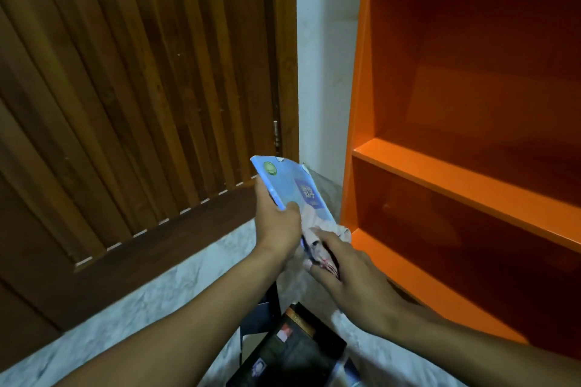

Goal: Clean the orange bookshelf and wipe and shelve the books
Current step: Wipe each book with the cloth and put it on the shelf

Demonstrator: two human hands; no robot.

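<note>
— Looking at the middle of the frame, we see our left hand [276, 223] gripping a light blue paperback book [295, 190]: the fingers are curled round its left edge and the thumb lies across the cover, so the book stands tilted, its top corner pointing toward the upper left.

— And our right hand [342, 264]?

— It comes in from the lower right and holds a crumpled whitish cloth [323, 243] with red and dark markings against the book's lower end. The fingers [323, 237] lie close together, bent over the cloth; the forefinger is laid out along it. Whether the thumb pinches the cloth from beneath, we cannot tell, since the hand hides it.

— Where does the book sit against the shelves?

— Just left of the orange bookshelf [465, 166], which fills the right side of the frame; the book hangs near its lower left upright, apart from it. The compartments we can see hold no books.

— Anything below our hands?

— At the bottom centre a dark-covered book [298, 352] lies on top of a pile, blurred. A brown slatted wooden door [132, 97] takes the upper left, a strip of pale wall [327, 72] stands between it and the bookshelf, and marbled grey floor [163, 292] runs beneath.
</note>
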